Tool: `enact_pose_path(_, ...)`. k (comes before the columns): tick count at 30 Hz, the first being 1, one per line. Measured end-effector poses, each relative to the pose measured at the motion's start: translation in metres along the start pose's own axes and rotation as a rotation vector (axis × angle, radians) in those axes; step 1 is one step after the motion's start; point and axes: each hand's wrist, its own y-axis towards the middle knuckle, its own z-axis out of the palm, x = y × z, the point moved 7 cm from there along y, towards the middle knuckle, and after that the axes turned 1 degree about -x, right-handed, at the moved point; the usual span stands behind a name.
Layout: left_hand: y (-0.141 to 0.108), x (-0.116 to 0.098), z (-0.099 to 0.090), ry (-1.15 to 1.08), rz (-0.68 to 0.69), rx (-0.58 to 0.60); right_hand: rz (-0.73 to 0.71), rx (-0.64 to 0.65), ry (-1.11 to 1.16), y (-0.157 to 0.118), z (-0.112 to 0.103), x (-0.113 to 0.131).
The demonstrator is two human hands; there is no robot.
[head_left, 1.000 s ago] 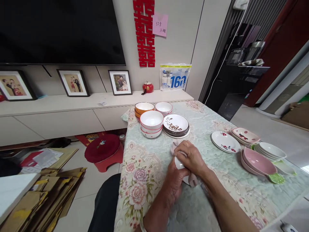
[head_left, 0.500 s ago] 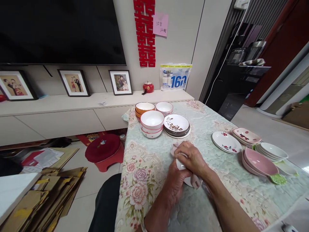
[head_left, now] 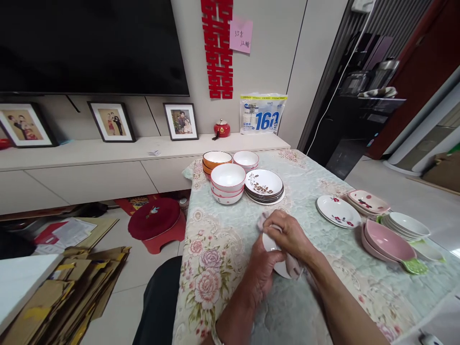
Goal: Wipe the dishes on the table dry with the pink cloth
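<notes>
The fingers of the left hand (head_left: 261, 266) are grasping a white dish (head_left: 270, 243), partly hidden, at the lower centre of the frame. The right hand (head_left: 289, 235) is curled around a pale pink cloth (head_left: 293, 266) against this dish. Above them, near the centre, stand stacked brown-flowered plates (head_left: 265, 181) and red-rimmed bowls (head_left: 228, 177); at the right, pink bowls (head_left: 390, 239).

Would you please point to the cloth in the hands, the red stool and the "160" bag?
Cloth (head_left: 293, 268): head view, its lower end.
Red stool (head_left: 155, 221): head view, its cushioned seat.
"160" bag (head_left: 264, 116): head view, its front.
</notes>
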Motion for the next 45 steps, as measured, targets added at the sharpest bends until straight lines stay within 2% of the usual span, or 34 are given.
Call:
enact_pose_path(3,0.000,-0.001,0.000,-0.018,0.014,-0.006,-0.072,0.091,0.052,0.001,0.008,0.013)
enact_pose_path(8,-0.001,0.000,0.001,-0.012,-0.040,-0.005,0.178,-0.049,-0.065,0.000,-0.009,-0.023)
enact_pose_path(10,-0.002,-0.001,0.002,-0.009,-0.042,-0.007,0.215,-0.084,-0.098,-0.002,-0.013,-0.030)
enact_pose_path(12,-0.002,-0.001,0.002,-0.001,-0.035,-0.001,0.166,-0.059,-0.074,-0.002,-0.009,-0.023)
enact_pose_path(16,-0.001,0.000,0.002,-0.010,-0.014,0.013,-0.012,0.087,0.028,0.000,0.007,0.006)
enact_pose_path(19,-0.001,0.000,0.001,-0.010,0.001,0.011,-0.008,0.074,0.054,0.001,0.005,0.006)
enact_pose_path(22,-0.001,-0.002,0.002,-0.001,-0.012,0.004,0.097,0.007,0.073,0.001,-0.003,-0.012)
enact_pose_path(27,-0.001,-0.001,0.000,-0.030,-0.038,-0.025,0.380,0.041,0.074,-0.006,-0.001,-0.045)
enact_pose_path(32,0.002,0.002,-0.003,-0.132,-0.009,-0.065,0.501,-0.090,0.004,-0.009,-0.014,-0.060)
enact_pose_path(35,0.003,0.002,-0.003,-0.141,0.007,-0.077,0.439,-0.141,-0.074,-0.007,-0.018,-0.058)
enact_pose_path(38,0.003,0.001,-0.001,-0.122,0.023,-0.057,0.301,-0.150,-0.086,-0.003,-0.013,-0.040)
enact_pose_path(43,0.002,-0.003,-0.002,-0.094,0.069,-0.057,-0.024,0.016,0.019,0.001,0.006,0.006)
enact_pose_path(45,0.002,-0.003,-0.001,-0.088,0.064,-0.058,-0.046,0.039,0.060,0.001,0.007,0.006)
